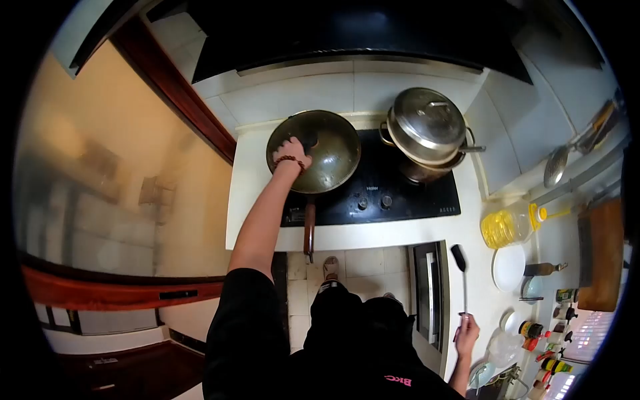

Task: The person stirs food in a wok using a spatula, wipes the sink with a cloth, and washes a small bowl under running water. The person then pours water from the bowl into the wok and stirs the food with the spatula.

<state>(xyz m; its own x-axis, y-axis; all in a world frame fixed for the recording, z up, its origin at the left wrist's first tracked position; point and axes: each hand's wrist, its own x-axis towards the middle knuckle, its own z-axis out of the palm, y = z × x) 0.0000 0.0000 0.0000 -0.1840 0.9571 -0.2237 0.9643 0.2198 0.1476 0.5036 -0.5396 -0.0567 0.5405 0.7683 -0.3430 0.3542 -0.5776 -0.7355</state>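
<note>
My left hand (291,155), with a beaded bracelet at the wrist, is closed over the dark knob of the lid (330,159). That lid lies on a pan on the left side of the black stove (400,193), and the pan's brown handle (309,227) points toward me. At the right, my right hand (468,329) is wrapped round the handle of a spatula (465,283), whose black head points up and away from me, beside the counter's edge.
A lidded steel pot (427,123) stands on the stove's right side. Along the right counter are an oil jug (508,227), a white plate (509,268) and several seasoning bottles (533,330). A range hood (360,33) hangs above.
</note>
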